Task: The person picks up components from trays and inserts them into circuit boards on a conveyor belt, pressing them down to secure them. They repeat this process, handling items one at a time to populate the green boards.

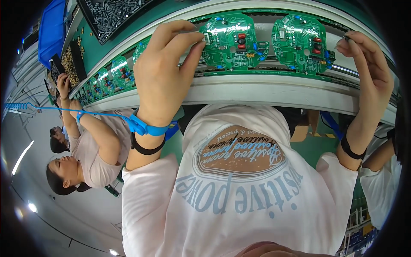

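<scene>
Left hand [165,70] is up at the conveyor rail [274,88], fingers curled, thumb and forefinger pinched together right at the left edge of a green circuit board [233,40], and they seem to be nipping a small pale part there, though it is too tiny to name. That board sits on the rail straight ahead, upper middle of the view, dotted with red and blue components. Just beside it on the right sits a second green circuit board [302,43], same round shape. Right hand [370,73] is raised at the far right end of the rail, fingertips drawn together on a small dark piece [346,38] held just off the right edge of that second board, apart from it. On the left wrist there is a blue strap [143,126] with a blue coiled cord [47,107] running off to the left, and a black band [145,147] below it; another black band [351,150] rings the right wrist. More green boards [113,73] line the rail away to the upper left. Over there a co-worker's hand [63,83] reaches up at the same rail. A tray of small dark parts [111,15] lies above the rail, and a blue bin [51,30] sits in the upper left corner.
</scene>
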